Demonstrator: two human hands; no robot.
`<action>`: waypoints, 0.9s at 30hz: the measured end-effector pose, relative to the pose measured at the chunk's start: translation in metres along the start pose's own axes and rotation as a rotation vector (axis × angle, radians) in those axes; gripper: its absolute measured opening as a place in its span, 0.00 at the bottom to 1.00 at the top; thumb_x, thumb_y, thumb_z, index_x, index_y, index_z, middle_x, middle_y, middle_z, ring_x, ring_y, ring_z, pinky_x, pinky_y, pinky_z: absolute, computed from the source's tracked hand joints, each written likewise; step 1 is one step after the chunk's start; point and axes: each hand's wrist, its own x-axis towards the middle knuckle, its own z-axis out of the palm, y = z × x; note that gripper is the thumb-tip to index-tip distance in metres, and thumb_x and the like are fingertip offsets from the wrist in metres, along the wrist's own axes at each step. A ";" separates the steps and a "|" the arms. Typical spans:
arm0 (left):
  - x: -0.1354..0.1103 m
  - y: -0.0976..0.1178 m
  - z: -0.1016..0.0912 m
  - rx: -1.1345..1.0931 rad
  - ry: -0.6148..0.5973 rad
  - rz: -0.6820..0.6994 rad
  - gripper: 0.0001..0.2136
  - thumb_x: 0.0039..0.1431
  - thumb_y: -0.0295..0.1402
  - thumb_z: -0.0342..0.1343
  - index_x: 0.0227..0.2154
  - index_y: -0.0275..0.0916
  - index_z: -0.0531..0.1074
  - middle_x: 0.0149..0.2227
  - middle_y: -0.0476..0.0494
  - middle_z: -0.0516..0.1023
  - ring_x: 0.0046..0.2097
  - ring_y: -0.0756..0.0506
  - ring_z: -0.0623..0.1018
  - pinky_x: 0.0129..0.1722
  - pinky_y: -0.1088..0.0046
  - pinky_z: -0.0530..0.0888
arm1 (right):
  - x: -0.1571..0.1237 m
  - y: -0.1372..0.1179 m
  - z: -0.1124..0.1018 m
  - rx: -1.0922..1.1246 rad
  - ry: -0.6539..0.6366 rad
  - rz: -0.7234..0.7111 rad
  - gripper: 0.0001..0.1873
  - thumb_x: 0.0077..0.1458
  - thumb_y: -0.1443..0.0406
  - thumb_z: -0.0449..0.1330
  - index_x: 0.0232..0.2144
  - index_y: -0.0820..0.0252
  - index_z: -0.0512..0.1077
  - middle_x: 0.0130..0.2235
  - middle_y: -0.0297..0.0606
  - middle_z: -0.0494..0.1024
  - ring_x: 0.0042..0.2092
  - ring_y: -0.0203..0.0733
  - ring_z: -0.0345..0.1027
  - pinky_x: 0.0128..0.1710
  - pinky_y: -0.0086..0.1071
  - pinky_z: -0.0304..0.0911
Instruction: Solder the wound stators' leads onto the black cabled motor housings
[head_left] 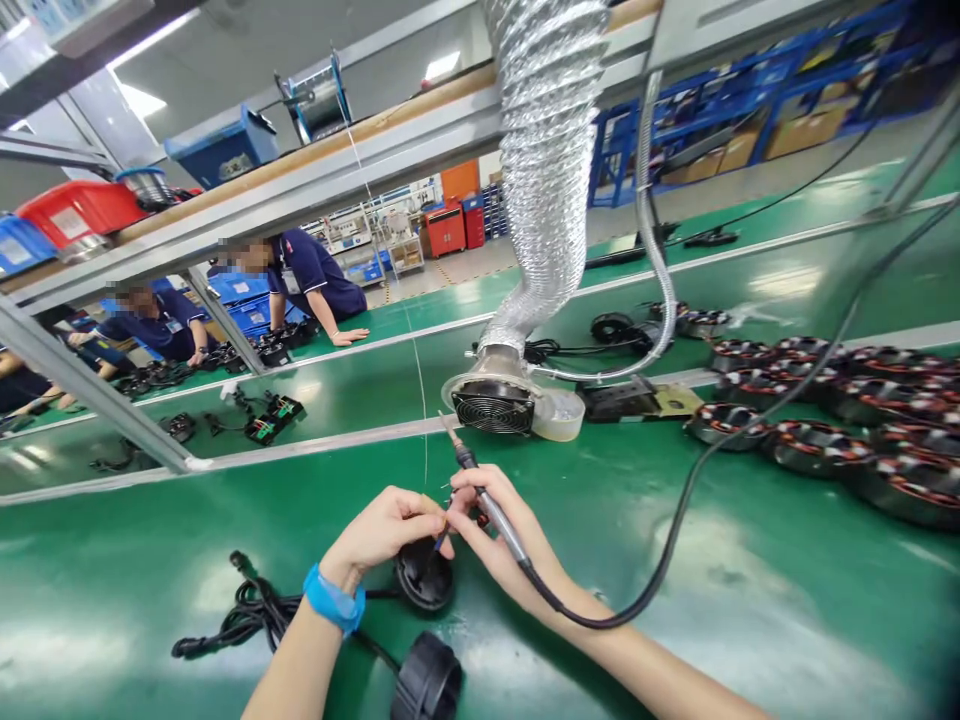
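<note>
A glossy green bench top (637, 560) spreads under both arms, streaked with pale reflections of the lights. The right hand (499, 515) is closed around a soldering iron (504, 525), its tip aimed up and away towards a black fan (495, 405) at the mouth of a silver duct (551, 150). The left hand (397, 525) is pinched narrow on thin wires (441, 542), just over a black round part (424, 590) lying on the bench. Nearer the person sit a black collar (426, 682) and, to the left, a coiled black cable (259, 612). Ring-shaped wound cores (810, 445) crowd the right side. Overhead, a slanting shelf (420, 120) carries a red bin (82, 210), a blue bin (225, 150) and a wire spool (322, 108); beyond, co-workers in dark blue shirts (319, 270) lean over another green surface, with a red cabinet (445, 230) behind
</note>
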 end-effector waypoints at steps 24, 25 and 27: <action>0.013 0.000 0.020 -0.152 0.275 -0.046 0.14 0.41 0.36 0.68 0.24 0.32 0.72 0.25 0.49 0.72 0.27 0.53 0.66 0.30 0.76 0.62 | -0.004 0.009 -0.006 -0.274 0.047 -0.214 0.14 0.59 0.65 0.64 0.47 0.52 0.69 0.50 0.42 0.71 0.48 0.44 0.73 0.47 0.37 0.72; 0.012 0.000 0.021 -0.147 0.261 -0.048 0.13 0.41 0.35 0.68 0.24 0.33 0.71 0.25 0.49 0.71 0.27 0.53 0.66 0.30 0.76 0.62 | -0.004 0.010 -0.005 -0.284 0.034 -0.232 0.14 0.60 0.66 0.63 0.48 0.52 0.69 0.51 0.42 0.71 0.50 0.45 0.73 0.49 0.38 0.71; 0.011 0.001 0.025 -0.124 0.232 -0.037 0.13 0.43 0.35 0.67 0.24 0.33 0.70 0.24 0.51 0.69 0.28 0.53 0.65 0.30 0.76 0.61 | -0.004 0.010 -0.004 -0.292 0.016 -0.257 0.13 0.62 0.68 0.61 0.48 0.52 0.69 0.51 0.42 0.71 0.51 0.45 0.72 0.50 0.38 0.71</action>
